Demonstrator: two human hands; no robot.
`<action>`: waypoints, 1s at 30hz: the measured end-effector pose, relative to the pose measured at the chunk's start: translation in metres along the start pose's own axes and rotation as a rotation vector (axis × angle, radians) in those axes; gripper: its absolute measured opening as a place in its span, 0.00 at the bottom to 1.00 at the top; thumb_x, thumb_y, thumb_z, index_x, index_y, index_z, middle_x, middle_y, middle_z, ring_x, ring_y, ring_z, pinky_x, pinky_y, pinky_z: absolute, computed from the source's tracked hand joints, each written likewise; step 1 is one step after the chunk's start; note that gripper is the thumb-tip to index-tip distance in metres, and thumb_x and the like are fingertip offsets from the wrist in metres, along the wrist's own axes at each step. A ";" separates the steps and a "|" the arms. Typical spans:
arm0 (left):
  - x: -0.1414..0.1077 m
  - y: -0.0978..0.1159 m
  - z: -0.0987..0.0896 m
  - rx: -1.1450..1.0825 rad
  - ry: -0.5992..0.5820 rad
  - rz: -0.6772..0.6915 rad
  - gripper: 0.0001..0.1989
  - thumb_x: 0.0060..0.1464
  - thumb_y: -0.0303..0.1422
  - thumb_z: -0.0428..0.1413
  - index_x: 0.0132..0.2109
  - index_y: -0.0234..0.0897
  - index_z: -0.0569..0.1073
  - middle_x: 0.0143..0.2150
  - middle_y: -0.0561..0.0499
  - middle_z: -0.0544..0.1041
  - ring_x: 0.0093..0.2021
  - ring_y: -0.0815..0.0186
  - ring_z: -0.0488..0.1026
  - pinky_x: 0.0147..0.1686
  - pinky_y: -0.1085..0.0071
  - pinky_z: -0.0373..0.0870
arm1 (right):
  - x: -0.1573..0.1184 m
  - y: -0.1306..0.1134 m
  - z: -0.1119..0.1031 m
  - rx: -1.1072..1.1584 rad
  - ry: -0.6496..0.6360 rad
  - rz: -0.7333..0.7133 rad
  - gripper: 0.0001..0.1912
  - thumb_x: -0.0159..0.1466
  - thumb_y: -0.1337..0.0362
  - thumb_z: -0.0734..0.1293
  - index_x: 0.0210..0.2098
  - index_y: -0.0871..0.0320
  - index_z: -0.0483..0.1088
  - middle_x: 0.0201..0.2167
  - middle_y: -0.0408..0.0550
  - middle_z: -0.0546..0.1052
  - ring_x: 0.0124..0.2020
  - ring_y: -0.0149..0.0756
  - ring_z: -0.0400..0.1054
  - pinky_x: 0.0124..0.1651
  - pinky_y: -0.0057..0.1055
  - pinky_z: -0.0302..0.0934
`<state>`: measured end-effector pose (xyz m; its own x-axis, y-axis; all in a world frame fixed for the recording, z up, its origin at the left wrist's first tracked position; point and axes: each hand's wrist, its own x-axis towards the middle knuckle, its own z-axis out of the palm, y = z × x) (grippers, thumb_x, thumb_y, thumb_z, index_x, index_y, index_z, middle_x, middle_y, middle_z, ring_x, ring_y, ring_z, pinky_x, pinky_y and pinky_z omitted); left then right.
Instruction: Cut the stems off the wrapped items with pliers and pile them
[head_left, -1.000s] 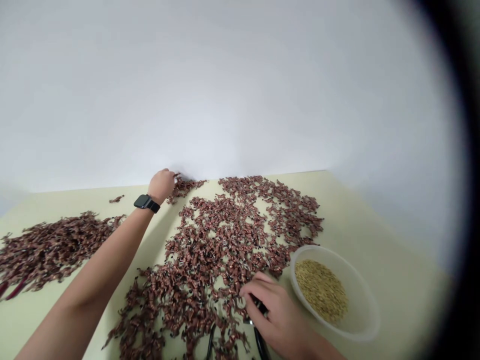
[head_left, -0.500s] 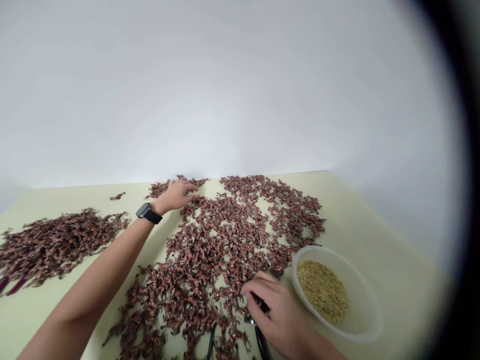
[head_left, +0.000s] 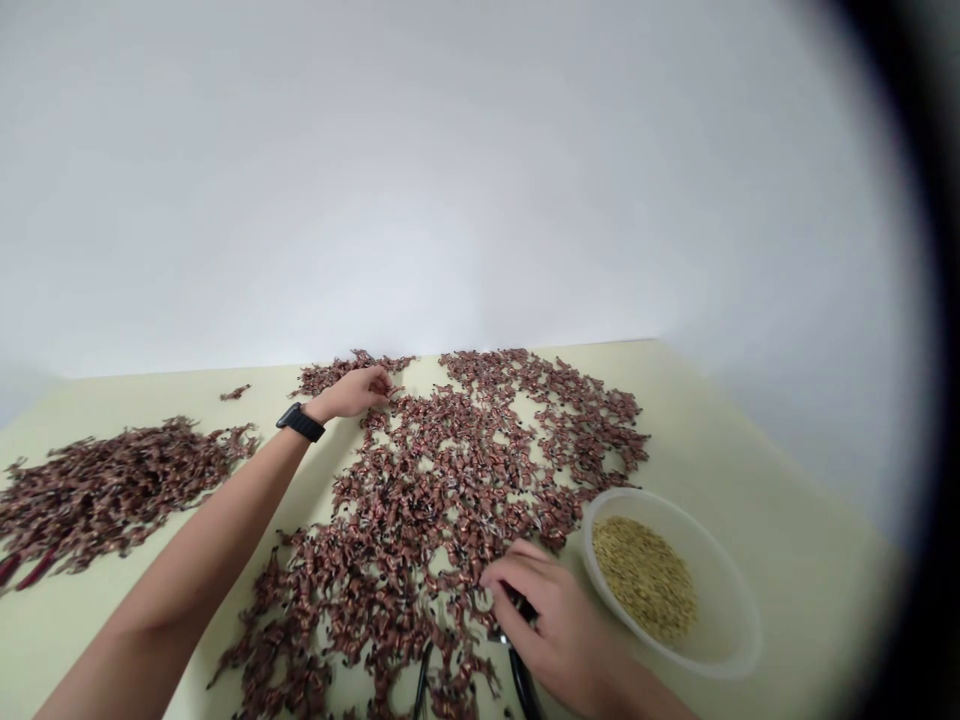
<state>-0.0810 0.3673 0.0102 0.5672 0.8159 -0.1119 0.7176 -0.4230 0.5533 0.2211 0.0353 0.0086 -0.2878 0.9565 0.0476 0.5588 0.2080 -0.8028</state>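
Note:
Many small brown animal-shaped figures point(head_left: 450, 450) lie spread over the middle of the pale yellow table. At their far left edge is my left hand point(head_left: 367, 388), its fingers drawn together in a pinch; what they hold, if anything, is too small to name. Nearer to me, my right hand point(head_left: 547, 610) is closed around a black-handled tool point(head_left: 523, 685) whose handles reach down to the bottom edge. Its thumb and index fingertips meet above the figures.
A translucent white bowl point(head_left: 724, 625) with small yellow-gold pieces point(head_left: 645, 578) stands at the right. Another heap of brown figures point(head_left: 120, 485) lies at the left, with red pieces point(head_left: 34, 570) at its edge. One figure point(head_left: 235, 392) lies apart. A white wall point(head_left: 420, 180) rises behind.
My left hand's fingers, spread apart before, have come together at nearly the same spot. My right hand has hardly moved.

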 end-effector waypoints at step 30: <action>-0.006 -0.022 -0.032 -0.005 0.761 -0.299 0.19 0.53 0.37 0.61 0.51 0.34 0.76 0.55 0.37 0.74 0.51 0.52 0.73 0.57 0.55 0.67 | 0.000 0.000 -0.001 0.002 -0.018 0.009 0.10 0.72 0.68 0.60 0.39 0.54 0.73 0.34 0.46 0.74 0.42 0.39 0.68 0.44 0.35 0.60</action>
<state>-0.1130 0.3837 0.0251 -0.0791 0.9390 0.3348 0.7921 -0.1447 0.5930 0.2217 0.0358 0.0090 -0.2964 0.9546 0.0294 0.5599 0.1986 -0.8044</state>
